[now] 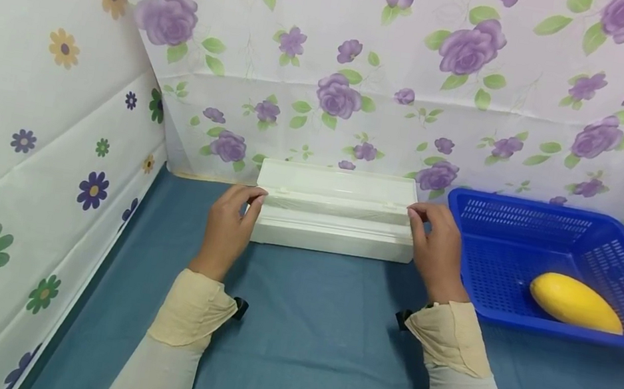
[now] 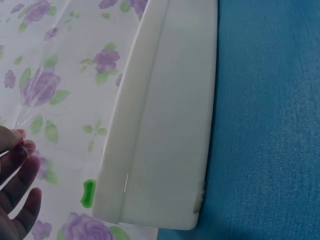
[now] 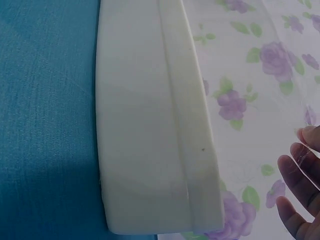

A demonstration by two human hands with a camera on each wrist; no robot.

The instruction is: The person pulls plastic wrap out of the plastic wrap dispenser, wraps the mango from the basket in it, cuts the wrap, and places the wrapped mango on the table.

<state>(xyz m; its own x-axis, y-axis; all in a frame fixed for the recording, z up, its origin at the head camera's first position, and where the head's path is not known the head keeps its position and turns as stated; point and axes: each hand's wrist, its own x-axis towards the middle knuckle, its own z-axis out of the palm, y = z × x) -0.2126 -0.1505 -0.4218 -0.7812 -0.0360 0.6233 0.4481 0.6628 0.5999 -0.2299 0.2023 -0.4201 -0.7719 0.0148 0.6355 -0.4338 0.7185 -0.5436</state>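
Left hand [image 1: 227, 229] and right hand [image 1: 438, 250], apart, pinch clear film [image 1: 334, 210] over a white box [image 1: 331, 244]. 1 blue basket [image 1: 494, 269] stands nearby.

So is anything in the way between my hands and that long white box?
Nothing visible is. The left hand and right hand are at opposite ends of the white box, pinching clear film. The blue basket with the yellow fruit sits to the right of the right hand, not between.
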